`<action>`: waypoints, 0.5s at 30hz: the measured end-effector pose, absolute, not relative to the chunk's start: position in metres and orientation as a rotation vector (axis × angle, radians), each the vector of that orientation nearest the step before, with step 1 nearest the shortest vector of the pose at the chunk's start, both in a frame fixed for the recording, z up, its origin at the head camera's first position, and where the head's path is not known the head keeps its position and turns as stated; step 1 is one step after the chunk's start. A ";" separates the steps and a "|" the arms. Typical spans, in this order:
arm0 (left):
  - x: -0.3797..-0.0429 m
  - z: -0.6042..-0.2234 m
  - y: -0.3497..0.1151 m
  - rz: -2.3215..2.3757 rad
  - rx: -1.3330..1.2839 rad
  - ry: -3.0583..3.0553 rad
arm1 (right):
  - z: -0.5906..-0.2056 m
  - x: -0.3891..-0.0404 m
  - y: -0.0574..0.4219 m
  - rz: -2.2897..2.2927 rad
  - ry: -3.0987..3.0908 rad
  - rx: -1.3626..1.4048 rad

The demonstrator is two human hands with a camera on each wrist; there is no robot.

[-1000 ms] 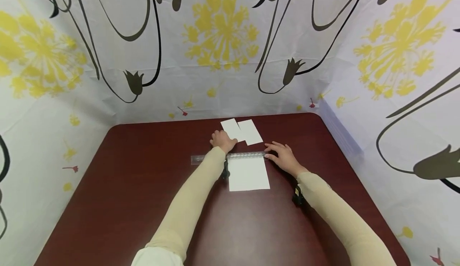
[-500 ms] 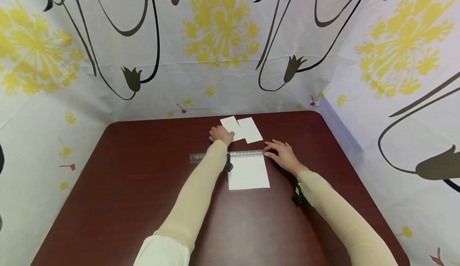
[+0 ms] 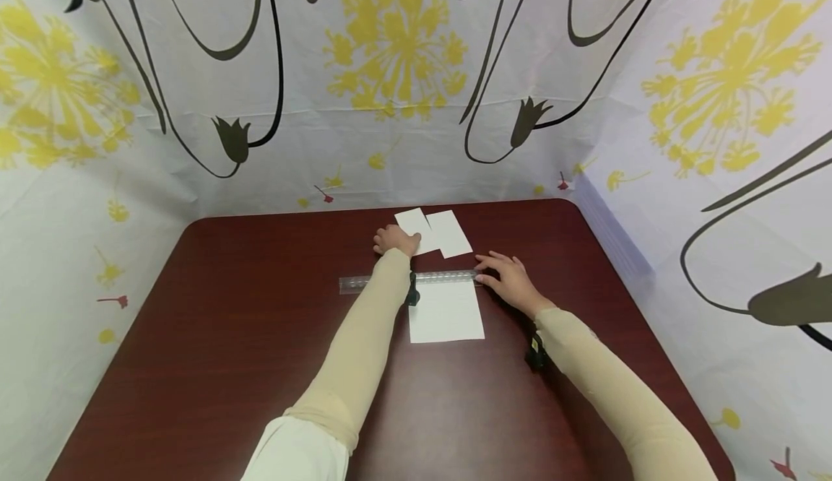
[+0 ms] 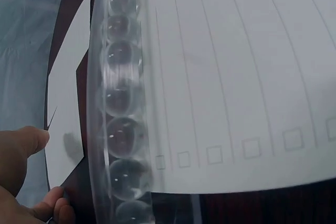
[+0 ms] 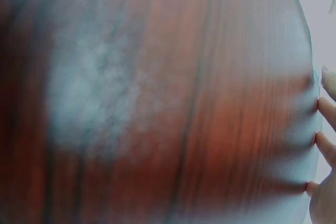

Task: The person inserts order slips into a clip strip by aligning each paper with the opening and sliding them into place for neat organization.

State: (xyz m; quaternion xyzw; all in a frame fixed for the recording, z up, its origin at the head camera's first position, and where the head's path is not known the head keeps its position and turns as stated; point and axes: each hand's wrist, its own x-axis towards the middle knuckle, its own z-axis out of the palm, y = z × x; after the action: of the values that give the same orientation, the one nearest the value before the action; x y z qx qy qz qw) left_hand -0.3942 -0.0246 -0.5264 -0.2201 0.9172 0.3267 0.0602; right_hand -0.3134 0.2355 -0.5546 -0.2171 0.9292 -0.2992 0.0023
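A clear ruler-like plastic strip [image 3: 448, 276] with a row of round bumps lies across the top of a white sheet of paper [image 3: 447, 313]. Faint lines and small boxes show on that sheet [image 4: 231, 87] in the left wrist view. Beyond the strip, my left hand [image 3: 395, 240] reaches over the left of two small white paper pieces [image 3: 424, 240], thumb [image 4: 39, 137] at its edge and fingertips near its corner. At the strip's right end, my right hand [image 3: 512, 282] rests with thumb and fingers spread; in the right wrist view its fingertips [image 5: 321, 139] touch the table.
The second small paper piece [image 3: 451, 234] lies just right of the first, close to the table's far edge. A dark red-brown table [image 3: 260, 336] extends all round. White flower-patterned cloth walls [image 3: 403, 156] stand behind and at both sides.
My left hand has shifted slightly left and away from me, over the small piece's left edge. The right hand, strip and papers hold their places while the head view drifts a little.
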 end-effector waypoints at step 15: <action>-0.400 -0.531 -0.027 0.913 -0.704 2.833 | -0.555 -0.314 0.236 -0.934 2.904 -0.673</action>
State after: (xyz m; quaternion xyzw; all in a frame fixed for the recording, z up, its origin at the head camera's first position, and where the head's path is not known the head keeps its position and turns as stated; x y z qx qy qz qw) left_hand -0.3996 -0.0268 -0.5311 -0.2300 0.9255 0.2981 0.0414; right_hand -0.3141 0.2363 -0.5548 -0.2153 0.9296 -0.2989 0.0088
